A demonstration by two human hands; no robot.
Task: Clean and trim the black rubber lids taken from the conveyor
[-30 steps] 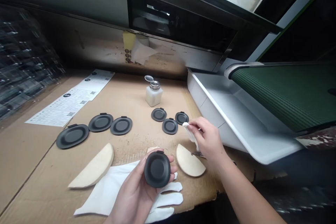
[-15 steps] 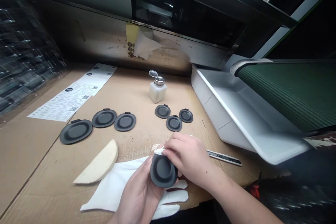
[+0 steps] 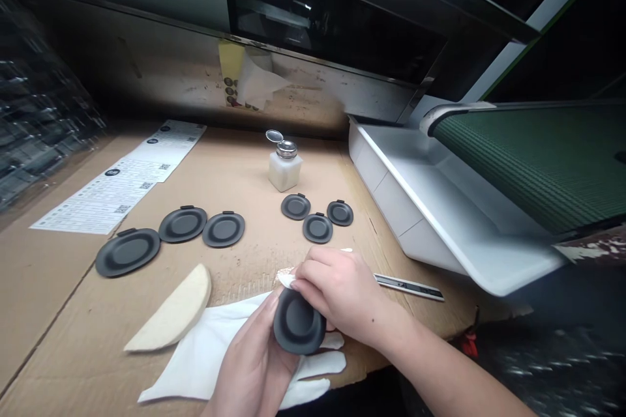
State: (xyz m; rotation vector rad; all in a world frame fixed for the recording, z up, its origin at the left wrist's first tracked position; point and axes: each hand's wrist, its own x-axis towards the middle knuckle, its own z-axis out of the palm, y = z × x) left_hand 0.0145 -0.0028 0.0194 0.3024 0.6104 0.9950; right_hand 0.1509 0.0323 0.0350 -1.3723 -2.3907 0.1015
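My left hand (image 3: 259,352) grips a dark grey oval lid-like piece (image 3: 299,326), its recessed face turned up. Pinched in the fingers of my right hand (image 3: 337,287) is a small white cloth (image 3: 286,280), pressed against the piece's upper edge. Under both hands lies a white glove (image 3: 195,358), spread on the cardboard. A cream half-round pad (image 3: 173,313) rests left of the glove. Behind the hands are several similar dark pieces, among them a larger one (image 3: 128,252) at left and a smaller one (image 3: 317,227) at right.
A square pump bottle (image 3: 284,169) with its metal cap flipped up stands mid-table. Printed label sheets (image 3: 107,192) lie at left, near stacked clear plastic trays (image 3: 39,104). On the right are a utility knife (image 3: 411,287), a grey bin (image 3: 415,208) and a green conveyor belt (image 3: 533,156).
The view has shifted slightly, so most things sit a little further left. Both hands keep their hold on the dark piece and the cloth, with the cloth still at its upper edge.
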